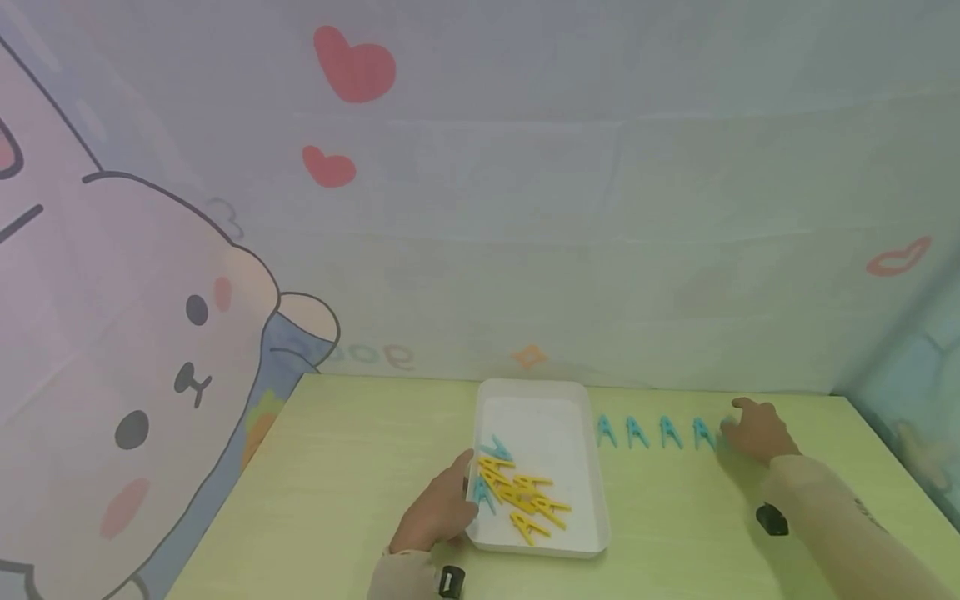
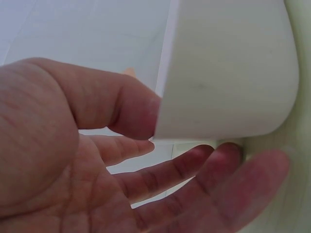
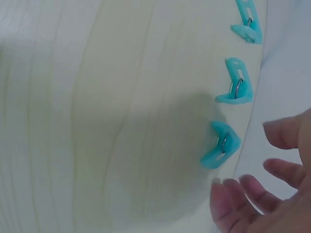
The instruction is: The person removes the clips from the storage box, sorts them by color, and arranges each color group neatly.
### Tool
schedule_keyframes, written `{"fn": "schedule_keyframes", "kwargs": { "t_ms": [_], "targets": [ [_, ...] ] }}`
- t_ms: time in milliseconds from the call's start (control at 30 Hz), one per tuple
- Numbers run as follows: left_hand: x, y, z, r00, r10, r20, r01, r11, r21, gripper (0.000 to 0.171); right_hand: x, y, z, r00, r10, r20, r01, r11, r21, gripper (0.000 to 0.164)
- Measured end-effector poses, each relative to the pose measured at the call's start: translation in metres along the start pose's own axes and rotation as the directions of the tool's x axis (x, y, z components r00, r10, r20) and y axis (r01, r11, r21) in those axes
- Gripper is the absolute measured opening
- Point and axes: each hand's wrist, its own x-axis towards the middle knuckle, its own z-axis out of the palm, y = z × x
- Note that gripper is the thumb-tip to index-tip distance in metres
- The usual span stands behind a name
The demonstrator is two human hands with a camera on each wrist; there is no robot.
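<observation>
At the tray's left side, my left hand (image 1: pixel 442 504) holds the white tray (image 1: pixel 543 548). Its thumb (image 2: pixel 138 114) lies at the rim, and the other fingers lie along the outer wall. Inside are several yellow clothespins (image 1: pixel 528 527) and two blue clothespins (image 1: pixel 482 492). Right of the tray, several blue clothespins (image 1: pixel 670 432) lie in a row on the table. My right hand (image 1: pixel 757 431) is above the row's right end. In the right wrist view, its fingers are spread and apart from the nearest blue clothespin (image 3: pixel 228 145), with nothing between them.
The pale yellow-green table (image 1: pixel 337 467) meets a patterned cloth backdrop (image 1: pixel 480 275) along its back edge. The row of clothespins lies close to that edge. A black wrist device (image 1: pixel 772 519) is on the right sleeve, and another (image 1: pixel 452 582) on the left.
</observation>
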Motion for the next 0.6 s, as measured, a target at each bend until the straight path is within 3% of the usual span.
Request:
{"fn": "schedule_keyframes", "kwargs": {
  "t_ms": [267, 400, 600],
  "targets": [
    [0.001, -0.001, 0.001, 1.000, -0.002, -0.005, 0.002, 1.000, 0.009, 0.075, -0.003, -0.031, -0.004, 0.977, 0.025, -0.211, 0.000, 0.993, 0.116, 0.057],
    [0.002, -0.002, 0.001, 1.000, 0.007, -0.001, -0.007, 1.000, 0.004, 0.075, -0.004, -0.055, -0.007, 0.964, 0.046, -0.263, 0.007, 0.981, 0.194, 0.055],
    [0.002, -0.002, 0.002, 1.000, -0.010, -0.001, 0.010, 1.000, 0.005, 0.074, -0.002, -0.086, -0.007, 0.929, 0.028, -0.369, 0.087, 0.953, 0.290, 0.053]
  ]
}}
